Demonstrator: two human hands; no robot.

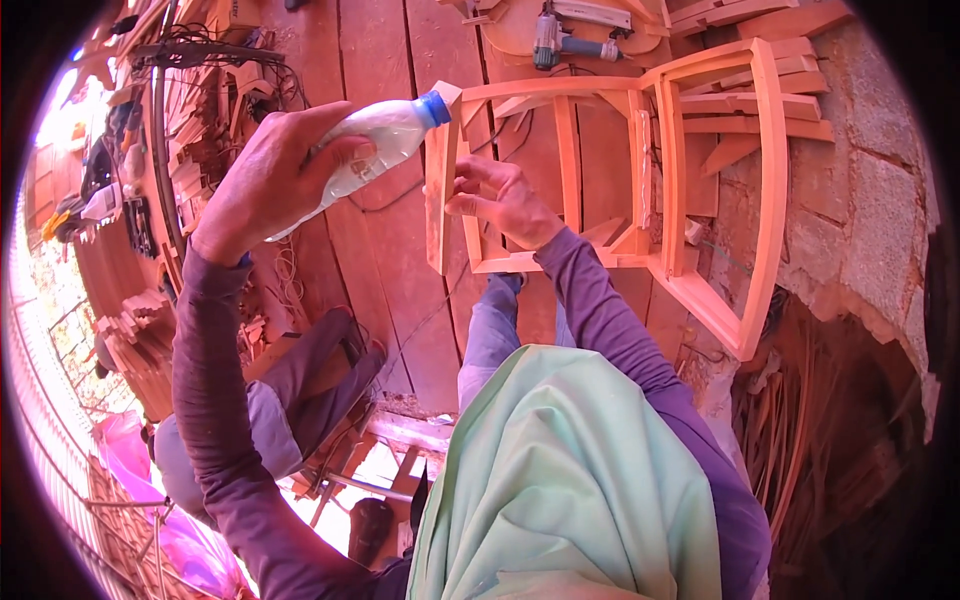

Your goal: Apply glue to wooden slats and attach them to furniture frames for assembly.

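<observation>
Left hand (275, 165) has its grip round a bottle (385, 142), blue top (434, 108) by the left post (438, 205) of the wooden frame (568, 165). Right hand (515, 207) is at that post, can't tell how tight. Frame looks mostly joined, what's left is unclear.

Left grip (278, 165) around tilted bottle (388, 142), right grip (510, 207) at wooden frame (671, 170)

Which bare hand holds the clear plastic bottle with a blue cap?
The left hand holds that clear, blue-capped plastic bottle; the right hand, without one, is at the orange wooden frame.
</observation>
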